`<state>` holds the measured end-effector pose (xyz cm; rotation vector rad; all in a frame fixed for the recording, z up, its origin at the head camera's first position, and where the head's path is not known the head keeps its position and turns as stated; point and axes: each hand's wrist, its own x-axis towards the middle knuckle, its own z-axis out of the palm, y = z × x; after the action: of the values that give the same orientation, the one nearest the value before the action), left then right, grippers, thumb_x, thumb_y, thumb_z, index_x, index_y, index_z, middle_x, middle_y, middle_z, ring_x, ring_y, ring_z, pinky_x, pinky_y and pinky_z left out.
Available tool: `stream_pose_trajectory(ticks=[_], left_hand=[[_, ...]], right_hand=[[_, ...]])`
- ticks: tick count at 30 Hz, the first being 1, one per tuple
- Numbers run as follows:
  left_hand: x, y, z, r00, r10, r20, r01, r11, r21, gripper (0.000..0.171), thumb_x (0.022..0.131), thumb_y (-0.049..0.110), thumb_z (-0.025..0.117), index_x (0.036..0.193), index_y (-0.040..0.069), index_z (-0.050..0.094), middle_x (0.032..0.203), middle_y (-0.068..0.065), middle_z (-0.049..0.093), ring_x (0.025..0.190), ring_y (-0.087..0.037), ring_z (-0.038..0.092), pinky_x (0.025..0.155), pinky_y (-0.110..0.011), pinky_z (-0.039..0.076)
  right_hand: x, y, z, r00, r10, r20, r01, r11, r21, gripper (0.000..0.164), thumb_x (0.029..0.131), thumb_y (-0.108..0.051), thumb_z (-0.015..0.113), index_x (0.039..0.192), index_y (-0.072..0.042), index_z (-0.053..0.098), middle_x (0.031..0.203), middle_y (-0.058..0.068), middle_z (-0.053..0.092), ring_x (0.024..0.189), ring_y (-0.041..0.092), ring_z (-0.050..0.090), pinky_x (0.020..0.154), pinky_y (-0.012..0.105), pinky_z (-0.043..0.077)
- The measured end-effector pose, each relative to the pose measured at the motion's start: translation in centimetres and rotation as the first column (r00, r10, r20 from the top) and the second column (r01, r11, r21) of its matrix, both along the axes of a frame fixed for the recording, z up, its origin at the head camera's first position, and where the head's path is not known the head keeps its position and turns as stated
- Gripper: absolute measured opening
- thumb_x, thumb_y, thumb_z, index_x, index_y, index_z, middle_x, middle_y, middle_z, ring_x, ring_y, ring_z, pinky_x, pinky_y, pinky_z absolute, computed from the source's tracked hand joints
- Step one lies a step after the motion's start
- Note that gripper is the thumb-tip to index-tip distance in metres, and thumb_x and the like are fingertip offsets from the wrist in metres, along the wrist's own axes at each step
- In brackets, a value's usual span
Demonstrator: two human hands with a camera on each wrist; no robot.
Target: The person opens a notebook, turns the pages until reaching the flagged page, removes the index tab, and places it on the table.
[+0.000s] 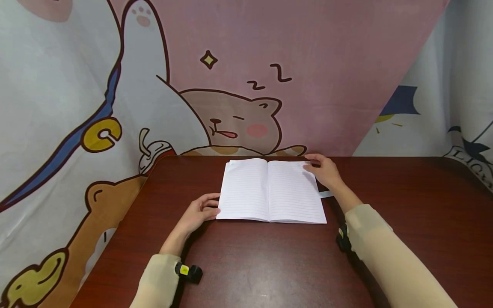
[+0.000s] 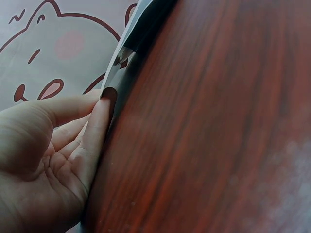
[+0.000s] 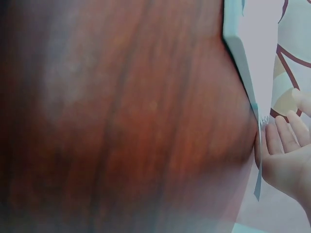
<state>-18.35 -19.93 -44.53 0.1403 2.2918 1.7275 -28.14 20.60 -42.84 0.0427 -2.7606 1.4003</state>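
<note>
An open notebook (image 1: 246, 190) with white lined pages lies on the table, its fold running down the middle. At its lower left edge, my left hand (image 1: 198, 212) pinches the paper. The left wrist view shows the thumb and a finger of the left hand (image 2: 63, 141) meeting at that edge, with a dark patterned underside of the notebook (image 2: 118, 65) beyond. My right hand (image 1: 323, 172) is at the upper right corner, fingertips right at the page. In the right wrist view, the right hand's fingers (image 3: 286, 138) are spread and loosely bent beside the notebook (image 3: 257, 53).
A pale narrow strip (image 1: 326, 194) sticks out from the notebook's right side, below the right hand. The dark red-brown wooden table (image 1: 246, 265) reaches back to a cartoon-printed cloth (image 1: 319, 77). A small black device (image 1: 190, 273) is worn on the left wrist.
</note>
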Motion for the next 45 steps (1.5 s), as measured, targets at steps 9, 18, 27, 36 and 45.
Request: stream_pose_trajectory(ticks=[9, 18, 27, 36, 45], left_hand=[[-0.04, -0.01, 0.01, 1.0, -0.002, -0.005, 0.002, 1.0, 0.016, 0.052, 0.094, 0.002, 0.065, 0.143, 0.0, 0.048, 0.127, -0.028, 0.06, 0.089, -0.006, 0.068, 0.077, -0.021, 0.057], [-0.04, -0.02, 0.07, 1.0, 0.012, 0.001, -0.012, 1.0, -0.01, 0.052, 0.094, 0.002, 0.065, 0.143, 0.003, 0.049, 0.128, -0.027, 0.06, 0.092, -0.01, 0.068, 0.077, -0.021, 0.057], [0.08, -0.01, 0.1, 1.0, 0.008, -0.006, -0.008, 1.0, -0.017, 0.051, 0.094, 0.002, 0.064, 0.143, 0.003, 0.049, 0.128, -0.027, 0.06, 0.094, -0.013, 0.068, 0.078, -0.022, 0.057], [-0.01, 0.11, 0.03, 1.0, 0.014, 0.0, -0.014, 1.0, -0.014, 0.05, 0.094, 0.003, 0.065, 0.142, 0.004, 0.05, 0.127, -0.026, 0.061, 0.094, -0.012, 0.068, 0.078, -0.022, 0.057], [-0.01, 0.2, 0.07, 1.0, 0.018, 0.001, -0.018, 1.0, -0.016, 0.05, 0.094, 0.003, 0.065, 0.142, 0.003, 0.05, 0.127, -0.026, 0.061, 0.093, -0.011, 0.067, 0.078, -0.022, 0.057]], right_hand=[[-0.29, 0.33, -0.41, 0.999, 0.03, 0.03, -0.032, 0.997, 0.067, 0.045, 0.099, -0.016, 0.061, 0.139, 0.002, 0.052, 0.143, 0.027, 0.052, 0.133, 0.042, 0.048, 0.11, 0.053, 0.04], [-0.49, 0.3, -0.53, 0.998, 0.014, 0.055, -0.02, 0.994, 0.106, 0.043, 0.097, -0.009, 0.062, 0.138, 0.0, 0.054, 0.143, 0.025, 0.053, 0.131, 0.041, 0.049, 0.109, 0.052, 0.041], [-0.43, 0.19, -0.8, 0.999, -0.005, 0.032, -0.001, 0.986, 0.165, 0.037, 0.095, -0.004, 0.062, 0.132, -0.001, 0.059, 0.14, 0.025, 0.055, 0.125, 0.041, 0.052, 0.106, 0.053, 0.044], [-0.14, 0.16, -0.57, 1.0, 0.003, -0.001, -0.003, 0.979, 0.204, 0.034, 0.095, -0.003, 0.062, 0.129, -0.001, 0.062, 0.137, 0.025, 0.057, 0.122, 0.041, 0.053, 0.104, 0.054, 0.044], [0.02, 0.0, -0.34, 1.0, 0.028, -0.014, -0.024, 0.971, 0.238, 0.034, 0.096, -0.002, 0.061, 0.129, -0.002, 0.061, 0.136, 0.024, 0.057, 0.123, 0.04, 0.053, 0.104, 0.056, 0.044]])
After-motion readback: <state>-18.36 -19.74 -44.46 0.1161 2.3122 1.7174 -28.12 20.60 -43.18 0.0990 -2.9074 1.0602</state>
